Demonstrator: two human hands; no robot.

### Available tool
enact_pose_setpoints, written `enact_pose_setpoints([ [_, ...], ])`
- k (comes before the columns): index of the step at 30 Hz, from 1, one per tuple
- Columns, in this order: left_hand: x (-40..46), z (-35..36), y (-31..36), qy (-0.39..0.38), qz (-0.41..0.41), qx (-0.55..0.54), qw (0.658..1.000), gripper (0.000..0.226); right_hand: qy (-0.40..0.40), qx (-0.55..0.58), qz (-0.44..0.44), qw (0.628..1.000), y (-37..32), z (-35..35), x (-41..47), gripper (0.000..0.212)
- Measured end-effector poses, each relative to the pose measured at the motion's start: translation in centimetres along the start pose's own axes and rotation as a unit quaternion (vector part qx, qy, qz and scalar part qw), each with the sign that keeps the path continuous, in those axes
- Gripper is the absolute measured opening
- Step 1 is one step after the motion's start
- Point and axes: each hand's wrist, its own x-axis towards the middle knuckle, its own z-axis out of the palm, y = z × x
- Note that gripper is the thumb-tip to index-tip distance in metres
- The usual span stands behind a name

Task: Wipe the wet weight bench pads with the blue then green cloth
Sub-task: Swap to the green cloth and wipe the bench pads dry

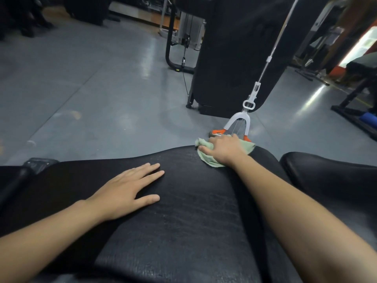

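Green cloth [210,158] gripped under right hand [223,149] at bench pad [183,211] far edge, left hand [124,190] flat, fingers straight

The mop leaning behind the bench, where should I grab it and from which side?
Probably by the bare metal pole above the white wringer handle, coming from the right hand's side. The mop slants up to the right, its orange head on the floor just past the green cloth, so the pole is the slim, free part; the yoke below is awkward.
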Motion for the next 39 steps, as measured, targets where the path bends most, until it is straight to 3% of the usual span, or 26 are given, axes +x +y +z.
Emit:
enact_pose_setpoints([
  [6, -1.1, -0.6, -1.4, -0.007, -0.022, 0.005, 1.000, 0.078, -0.013, -0.003, -0.048, 0.999, -6.2, -0.4, 0.8, 0.068],
  [10, -1.9, -0.8, -2.1, -0.011, -0.041, 0.004, 0.999, 0.080, -0.005, 0.007, -0.126, 0.992, -10.7, -0.1, 0.2, 0.074],
  [14, -2.5, -1.0, -2.6, -0.021, -0.056, 0.011, 0.998, 0.075, -0.010, 0.043, -0.142, 0.989, -9.9, 0.0, -0.5, 0.076],
  [22, -4.5, -0.8, -3.5, -0.006, -0.063, 0.001, 0.998, 0.078, -0.003, 0.025, 0.043, 0.999, 2.4, 0.2, -2.1, 0.071],
  [25, -5.5, -0.9, -4.3, -0.008, -0.069, -0.003, 0.998, 0.075, 0.001, 0.016, 0.063, 0.998, 3.2, 0.2, -2.0, 0.066],
  [32, -7.0, -1.0, -5.9, -0.014, -0.068, 0.007, 0.998, 0.074, -0.002, -0.026, 0.040, 0.999, -2.5, -0.4, -1.1, 0.067],
  [39, -9.4, -1.3, -8.0, -0.023, -0.094, 0.003, 0.995, 0.073, -0.022, -0.008, -0.098, 0.995, -17.5, -1.6, -0.3, 0.071],
])
